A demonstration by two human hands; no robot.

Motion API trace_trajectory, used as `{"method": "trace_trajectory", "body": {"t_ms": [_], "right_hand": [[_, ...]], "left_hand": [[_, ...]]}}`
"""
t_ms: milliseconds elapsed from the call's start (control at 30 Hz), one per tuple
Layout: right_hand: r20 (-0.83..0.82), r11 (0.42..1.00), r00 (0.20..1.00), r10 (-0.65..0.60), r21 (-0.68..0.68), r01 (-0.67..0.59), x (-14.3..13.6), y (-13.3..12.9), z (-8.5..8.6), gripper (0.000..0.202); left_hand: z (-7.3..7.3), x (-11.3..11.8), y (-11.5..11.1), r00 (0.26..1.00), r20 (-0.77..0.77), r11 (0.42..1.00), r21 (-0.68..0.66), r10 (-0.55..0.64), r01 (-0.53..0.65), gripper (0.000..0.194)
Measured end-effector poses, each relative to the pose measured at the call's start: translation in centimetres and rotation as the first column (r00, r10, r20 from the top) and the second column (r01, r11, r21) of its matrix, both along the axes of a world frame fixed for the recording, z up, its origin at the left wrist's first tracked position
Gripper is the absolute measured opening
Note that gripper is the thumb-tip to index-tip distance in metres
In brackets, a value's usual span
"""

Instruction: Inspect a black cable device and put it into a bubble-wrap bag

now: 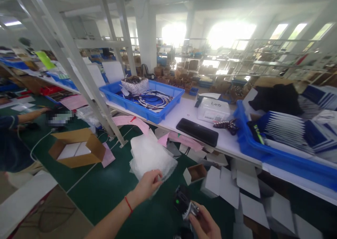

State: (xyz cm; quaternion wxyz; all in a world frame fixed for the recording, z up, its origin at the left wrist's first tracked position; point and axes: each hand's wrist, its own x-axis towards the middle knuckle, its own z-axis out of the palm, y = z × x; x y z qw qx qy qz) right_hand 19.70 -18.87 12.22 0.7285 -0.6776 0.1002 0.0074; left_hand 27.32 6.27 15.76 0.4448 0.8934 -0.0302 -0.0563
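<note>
My left hand (pixel 149 183), with a red string on its wrist, is closed in a pinch at the near corner of a stack of translucent plastic bags (pixel 150 154). Some clear film shows below its fingers. My right hand (pixel 204 220) grips a small black device (pixel 181 199) by its silvery metal clamp-like end. A green dot shows on the device's dark face. Another dark item, partly cut off by the lower edge, lies below it on the green table (pixel 105 200).
Several white boxes (pixel 231 186) crowd the right side, beside a small open box (pixel 196 174). An open carton (pixel 76 151) stands left. The shelf above carries a blue tray of cables (pixel 160 117), a black case (pixel 197 131) and another blue tray (pixel 284 161). A co-worker's arm (pixel 28 117) reaches in at left.
</note>
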Motion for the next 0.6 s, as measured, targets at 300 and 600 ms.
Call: {"method": "trace_trajectory", "body": {"t_ms": [300,600], "right_hand": [[0.141,0.777,0.935,0.326,-0.603,-0.180,-2.2,-2.8,3.0,0.018],[0.060,0.916,0.997,0.057,-0.399,-0.028,-6.1,-6.9,-1.6,0.019]], "left_hand": [[0.6,-7.0,-8.4,0.970,-0.091,0.958,-0.159,0.226,-0.238,0.033],[0.5,-14.0,-19.4,0.962,0.122,0.966,-0.056,-0.245,0.253,0.031]]}}
